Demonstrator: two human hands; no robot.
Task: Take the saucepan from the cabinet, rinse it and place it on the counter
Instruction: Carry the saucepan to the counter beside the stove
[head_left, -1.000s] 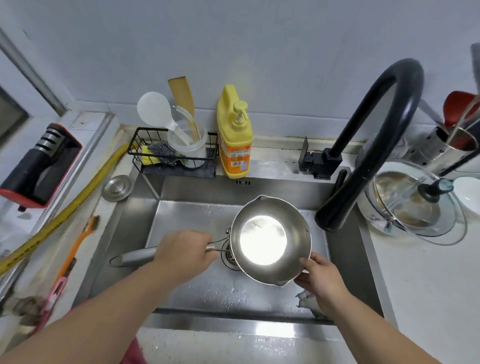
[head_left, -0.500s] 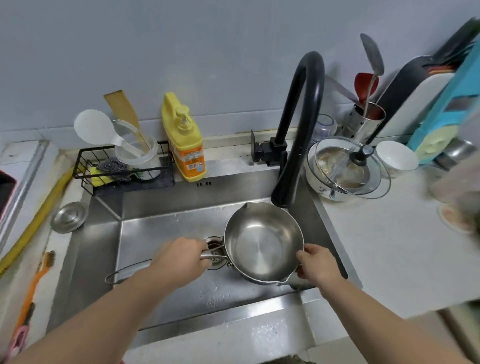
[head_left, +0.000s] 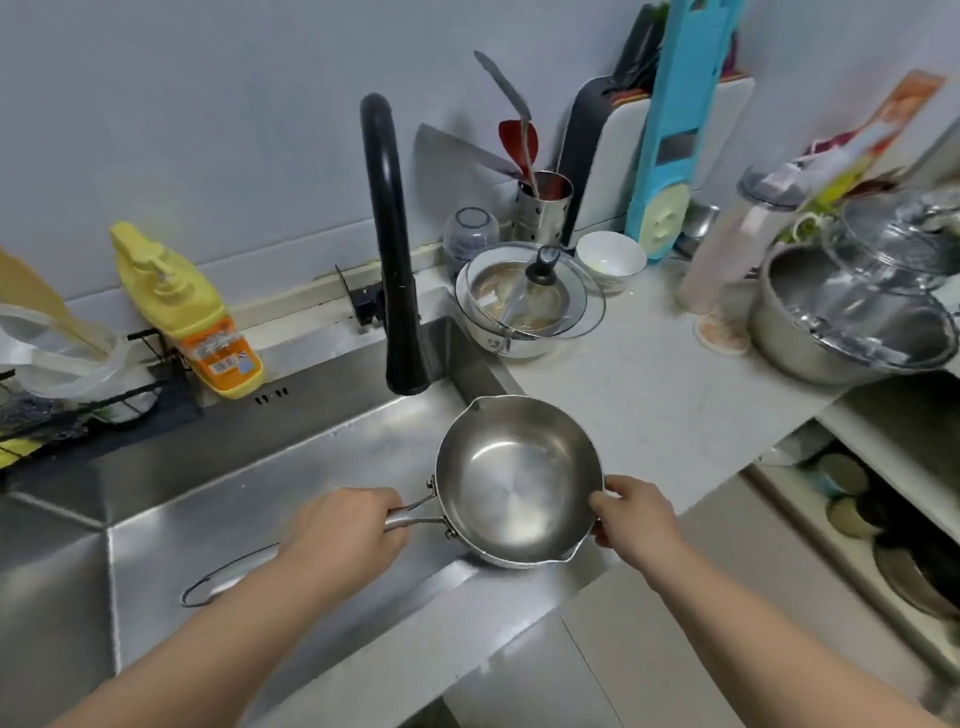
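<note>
A small stainless steel saucepan (head_left: 517, 480) with two pour spouts hangs upright over the right front corner of the steel sink (head_left: 218, 499). My left hand (head_left: 345, 532) is wrapped around its long handle, whose looped end sticks out behind my wrist. My right hand (head_left: 636, 522) grips the rim on the pan's right side. The pan's inside looks bare and shiny. The white counter (head_left: 644, 395) lies just to the right of the pan. The black tap (head_left: 392, 249) stands behind it; no water is visible.
On the counter stand a glass-lidded bowl (head_left: 524, 306), a white bowl (head_left: 610, 260), a utensil holder (head_left: 540, 208), cutting boards (head_left: 670, 130) and a large lidded steel pot (head_left: 852, 317). A yellow soap bottle (head_left: 192, 317) and a wire rack (head_left: 78, 400) sit behind the sink. Open shelves (head_left: 893, 530) are at lower right.
The saucepan has moved right, from over the sink's drain to its right front corner near the counter, both hands still holding it. The view has swung right, revealing more counter.
</note>
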